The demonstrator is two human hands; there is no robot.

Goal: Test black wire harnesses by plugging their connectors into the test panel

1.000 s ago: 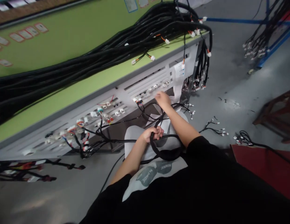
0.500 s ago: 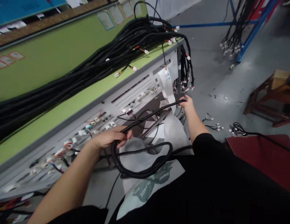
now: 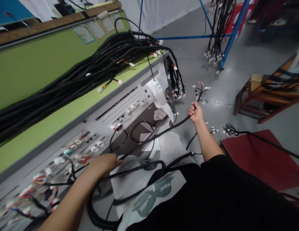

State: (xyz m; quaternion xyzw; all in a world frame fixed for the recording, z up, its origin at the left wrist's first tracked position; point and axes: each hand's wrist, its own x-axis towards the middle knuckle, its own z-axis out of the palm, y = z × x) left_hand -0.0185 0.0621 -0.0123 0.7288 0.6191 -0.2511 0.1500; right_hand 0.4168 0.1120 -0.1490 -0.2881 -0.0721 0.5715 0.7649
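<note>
A long black cable [image 3: 173, 127] runs across my lap. My right hand [image 3: 195, 111] is closed round it near one end, where thin branches with small connectors [image 3: 201, 88] fan out above the fist. My left hand [image 3: 110, 162] is at the cable's other stretch, over my left thigh; its fingers are mostly hidden behind the back of the hand. From there the cable loops down and across my lap. Beside my left arm, a grey panel [image 3: 91, 130] under the bench edge carries white connectors with coloured wires.
A thick bundle of black cables [image 3: 74, 73] lies on the green bench [image 3: 43, 118], its ends hanging off the far corner. A blue rack [image 3: 232, 38] holds more cables. At the right are a wooden chair [image 3: 267, 96] and a red board [image 3: 262, 157] on the floor.
The view has shifted right. My right hand now holds the cable near its connector end, which has risen into view. My left hand has moved down and left, and the loop hangs lower and wider.
</note>
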